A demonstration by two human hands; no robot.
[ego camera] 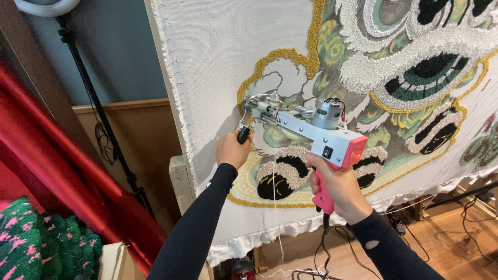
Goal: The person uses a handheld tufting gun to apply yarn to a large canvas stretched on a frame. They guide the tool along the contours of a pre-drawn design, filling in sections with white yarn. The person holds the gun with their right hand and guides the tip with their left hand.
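Fingers (317,179) of the right hand (334,189) are clamped round the pink grip of the tufting gun (311,127); those of the left hand (232,150) are closed on its black front handle (243,135).

Findings, largest item first:

Backing cloth (218,57): stretched upright on a wooden frame (179,179), frayed at its left and bottom edges. The upper left stays bare weave; judged from this, a good share remains untufted.

Tufted design (415,72): a lion-like figure in white, green, black and gold pile fills the right of the cloth. Most of the visible figure appears filled. Its gold outline (290,54) runs up to the bare area.

Tufting gun: held against the cloth at the left edge of the design, nose (254,103) touching near the gold outline, motor on top, cable hanging below the grip. Work appears to stand at this left border.

Yarn strand (275,202): thin, pale, hanging down in front of the cloth between the two forearms.

Surroundings: red drape (62,155) at left, dark light stand (98,119) beside it, green and pink tufted piece (36,238) in the lower left corner.
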